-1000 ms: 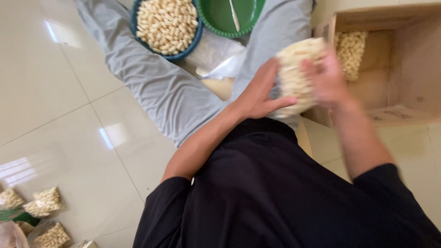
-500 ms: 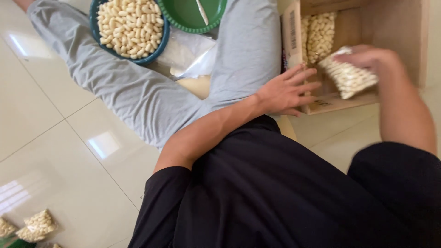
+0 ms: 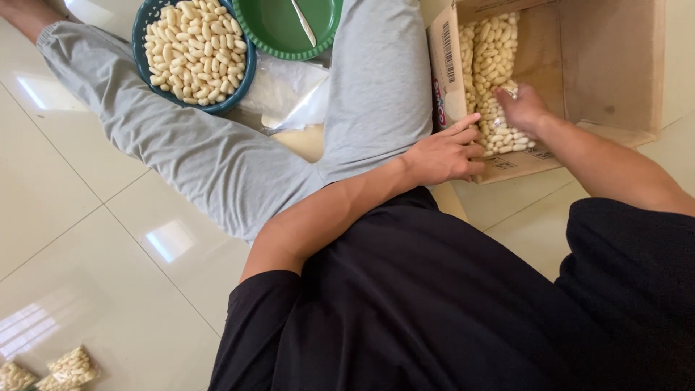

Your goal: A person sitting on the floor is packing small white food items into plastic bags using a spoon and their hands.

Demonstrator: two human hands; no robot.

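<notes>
My right hand (image 3: pixel 523 107) is inside a cardboard box (image 3: pixel 615 69) at the upper right, pressing a clear bag of pale peanuts (image 3: pixel 499 129) down beside another bag of peanuts (image 3: pixel 486 51) that lies in the box. My left hand (image 3: pixel 447 153) rests with fingers spread on the box's near corner and on my grey-trousered knee, holding nothing. My black shirt fills the lower half of the view.
A dark blue bowl (image 3: pixel 142 27) full of peanuts and a green bowl (image 3: pixel 269 38) with a spoon sit on the floor between my legs, over clear plastic bags (image 3: pixel 289 94). Small filled peanut bags (image 3: pixel 69 367) lie at the lower left on the pale tiled floor.
My right hand carried the filled bag from in front of my chest into the box and set it down. My left hand let go of it and dropped onto the box corner.
</notes>
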